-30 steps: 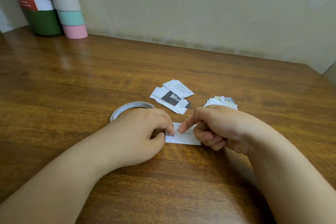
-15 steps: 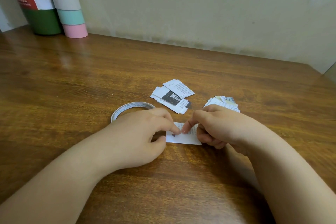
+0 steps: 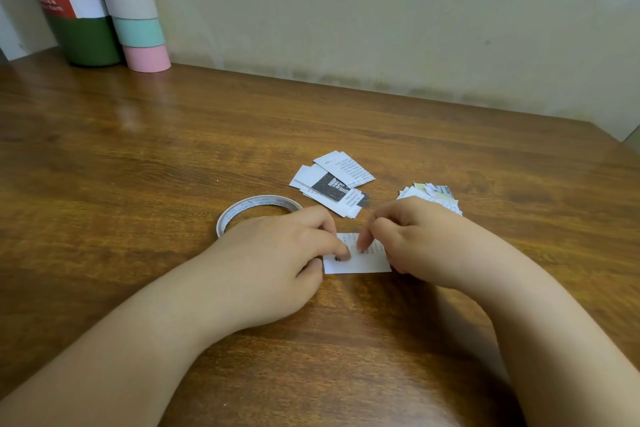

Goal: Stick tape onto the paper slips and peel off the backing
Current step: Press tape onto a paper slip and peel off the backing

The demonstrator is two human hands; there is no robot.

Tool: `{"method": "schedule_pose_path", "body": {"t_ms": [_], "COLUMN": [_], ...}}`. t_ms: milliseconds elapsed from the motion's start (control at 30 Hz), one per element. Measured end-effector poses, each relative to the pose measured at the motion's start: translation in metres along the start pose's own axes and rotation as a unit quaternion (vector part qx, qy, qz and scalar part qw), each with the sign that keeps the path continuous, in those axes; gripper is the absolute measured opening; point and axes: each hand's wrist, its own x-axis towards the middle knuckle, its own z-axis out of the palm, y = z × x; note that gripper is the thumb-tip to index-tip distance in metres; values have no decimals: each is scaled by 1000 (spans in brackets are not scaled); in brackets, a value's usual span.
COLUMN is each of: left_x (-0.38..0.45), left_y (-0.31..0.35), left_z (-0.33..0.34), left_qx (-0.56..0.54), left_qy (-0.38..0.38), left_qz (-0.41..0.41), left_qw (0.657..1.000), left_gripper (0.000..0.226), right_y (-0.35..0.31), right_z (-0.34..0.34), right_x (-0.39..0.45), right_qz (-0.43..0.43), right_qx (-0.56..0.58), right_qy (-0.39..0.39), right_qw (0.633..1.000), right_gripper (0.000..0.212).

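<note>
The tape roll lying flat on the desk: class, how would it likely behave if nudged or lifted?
The tape roll is a thin, hollow ring, so it is probably light. Lying flat on the wooden table, it would likely slide, not roll. Stood on edge, its round shape suggests it could roll away.

Brown wood-grain table [image 3: 138, 156]; white paper slip with grey printed text [image 3: 360, 260], centre; white tape ring with grey lettering [image 3: 256, 202], ten o'clock of it; white slips, one bearing a black-and-white picture [image 3: 332, 185], twelve o'clock; dark green cylinder with red-and-white label [image 3: 74, 7]; lilac, cream, mint and pink banded tube [image 3: 136, 10]; beige wall [image 3: 381, 10].
</note>
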Motion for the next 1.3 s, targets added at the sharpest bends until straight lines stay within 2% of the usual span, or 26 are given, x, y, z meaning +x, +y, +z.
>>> {"method": "schedule_pose_path", "body": {"t_ms": [167, 267, 400, 500, 667, 1000, 1133, 1200, 1233, 1300], "left_x": [0, 0, 0, 0, 0, -2, -2, -2, -2, -1], "left_y": [1, 1, 1, 1, -1, -9, -10, -10, -11, -13], "left_z": [-1, -2, -2, -2, -2, -4, -3, -3, -4, -5], "left_qx": [10, 10, 8, 6, -7, -55, -53, -61, -67, -80], "left_qy": [-8, -9, -14, -16, -20, -57, -57, -54, -52, -50], "left_qz": [-7, -6, -7, -9, -4, -11, -19, -28, -34, -41], "left_qw": [1000, 1000, 1000, 1000, 1000, 997, 997, 996, 996, 995], "left_gripper": [39, 39, 38, 37, 38, 33, 30, 28, 27, 25], "right_y": [4, 8, 10, 9, 11, 25, 30, 33, 35, 38], "right_z": [-1, -9, -16, -13, -10, -20, -21, -23, -24, -22], "right_x": [0, -1, -5, -5, -1, 9, 11, 12, 12, 16], "right_qz": [-2, -23, -89, -96, -88, -59, -67, -63, -58, -40], "right_qx": [-65, -65, -55, -70, -86, -7, 25, 79, 113, 182], "right_qy": [55, 80, 30, -9, -27, -111, -137, -150, -139, -65], "right_qw": [996, 994, 994, 993, 992, 992, 988, 983, 982, 980], "right_gripper": [25, 22, 27, 28, 32, 45, 40, 34, 30, 24]}}
